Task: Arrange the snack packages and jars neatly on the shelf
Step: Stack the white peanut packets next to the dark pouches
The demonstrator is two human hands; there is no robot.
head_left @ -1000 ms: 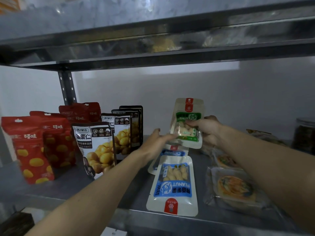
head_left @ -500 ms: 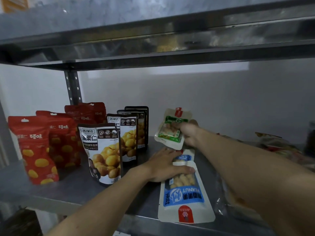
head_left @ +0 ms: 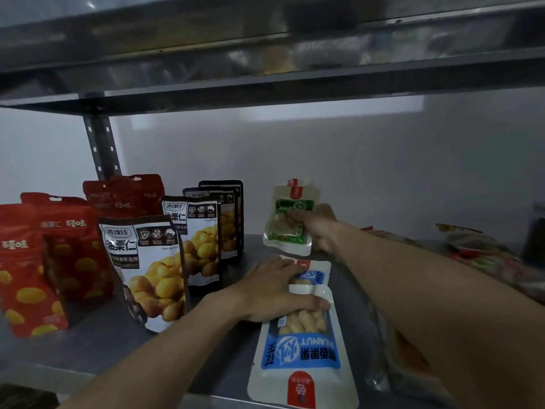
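Metal shelf, lower tier.
- Red pouches: three, upright, far left.
- Chestnut pouches: four, upright in a staggered file just right of the red ones, printed with yellow kernels.
- Blue peanut packs: two, flat, end to end at centre. Pale nuts show through clear windows. The left hand rests across both, fingers straight.
- Green pack: one, upright behind the blue packs. The right hand pinches its right edge, fingers curled.
- Clear-wrapped packages: right side, blurred, count unclear.
- Dark jar: one, far right, contents unclear.
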